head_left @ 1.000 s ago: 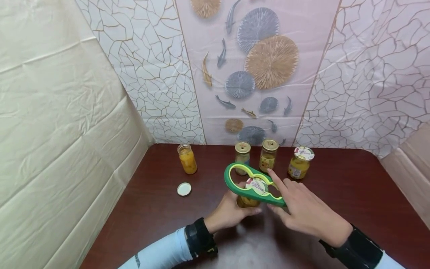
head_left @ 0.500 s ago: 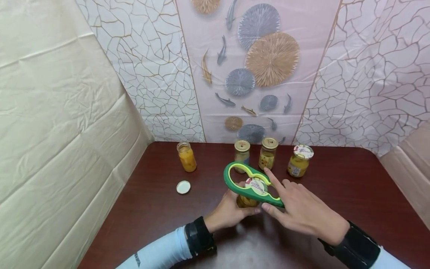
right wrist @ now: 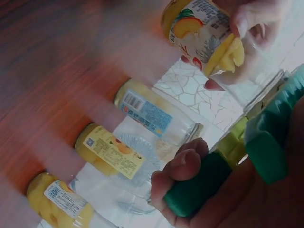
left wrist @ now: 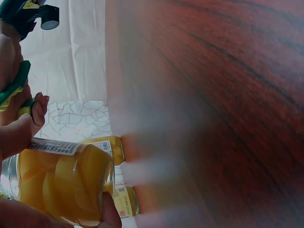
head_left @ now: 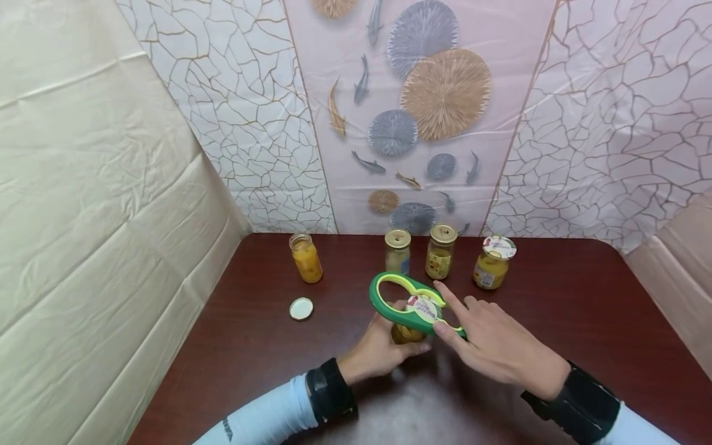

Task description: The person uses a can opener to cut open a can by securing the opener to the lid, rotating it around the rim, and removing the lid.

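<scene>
My left hand [head_left: 378, 352] grips a glass jar of yellow fruit pieces [head_left: 405, 335] around its body, and the jar is held above the table. A green jar opener [head_left: 374, 292] with a lime-green inner edge lies across the jar's white printed lid [head_left: 421, 307]. My right hand [head_left: 497, 343] holds the opener at its handle end. In the right wrist view, fingers curl around one green handle [right wrist: 199, 190]. The left wrist view shows the fruit jar [left wrist: 61, 185] close up, with the left thumb and fingers on the glass.
At the back of the dark red table stand two gold-lidded jars [head_left: 440, 254] and a white-lidded jar [head_left: 492, 267]. An open jar of orange-yellow contents [head_left: 307, 261] stands back left, with a loose lid [head_left: 301, 308] in front of it. Patterned sheets hang behind the table.
My right thumb has moved up onto the opener's near handle, and the right hand has shifted slightly left. The left hand keeps its grip on the jar. The view has tilted slightly.
</scene>
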